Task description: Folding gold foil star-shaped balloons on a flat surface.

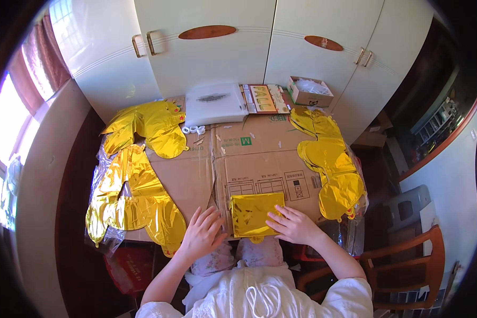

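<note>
A shiny gold foil balloon (252,216), folded into a flat rectangle, lies at the near edge of the cardboard-covered table. Its small tab sticks out over the edge. My right hand (290,222) rests on the right side of this folded foil with fingers stretched out. To the left of it, my left hand (202,231) hovers or lies by the table edge, fingers apart and holding nothing. Beyond my left hand spread unfolded letter-shaped gold foil balloons (138,196), with another gold foil pile (148,127) behind them. More flat gold balloons (331,164) line the right side.
Flattened cardboard (259,151) covers the tabletop. Along the back stand a stack of clear plastic bags (214,103), a printed card package (267,99) and a small box (310,93) with plastic inside. White tape rolls (193,130) sit near the bags. A wooden chair (408,265) stands right.
</note>
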Demonstrator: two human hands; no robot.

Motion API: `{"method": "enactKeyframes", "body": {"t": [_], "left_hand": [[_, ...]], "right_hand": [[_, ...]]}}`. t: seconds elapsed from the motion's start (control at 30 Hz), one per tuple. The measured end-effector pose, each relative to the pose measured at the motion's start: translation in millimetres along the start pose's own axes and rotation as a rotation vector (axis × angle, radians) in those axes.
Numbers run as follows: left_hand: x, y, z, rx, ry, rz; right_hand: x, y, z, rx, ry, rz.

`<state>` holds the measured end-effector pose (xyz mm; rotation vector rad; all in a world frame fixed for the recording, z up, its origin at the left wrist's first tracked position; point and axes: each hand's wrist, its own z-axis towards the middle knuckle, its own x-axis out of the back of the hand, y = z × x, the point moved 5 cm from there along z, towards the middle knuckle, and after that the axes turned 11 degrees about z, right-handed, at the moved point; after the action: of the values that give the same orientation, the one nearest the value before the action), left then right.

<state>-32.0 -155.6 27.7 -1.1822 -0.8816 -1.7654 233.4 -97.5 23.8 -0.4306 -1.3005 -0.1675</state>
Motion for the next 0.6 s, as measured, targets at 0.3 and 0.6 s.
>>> {"method": "enactKeyframes", "body": {"t": [0.3,0.6], "left_hand": [[5.4,6.2,1.5,0.091,0.195,-0.085],[-17.7,46.9,36.9,-0.143,-0.056,0.038]], "right_hand": [[19.9,58.4,23.0,-0.251,0.234,0.552],[2.8,159.6,98.9,-0.544,0.267,1.252]]}}
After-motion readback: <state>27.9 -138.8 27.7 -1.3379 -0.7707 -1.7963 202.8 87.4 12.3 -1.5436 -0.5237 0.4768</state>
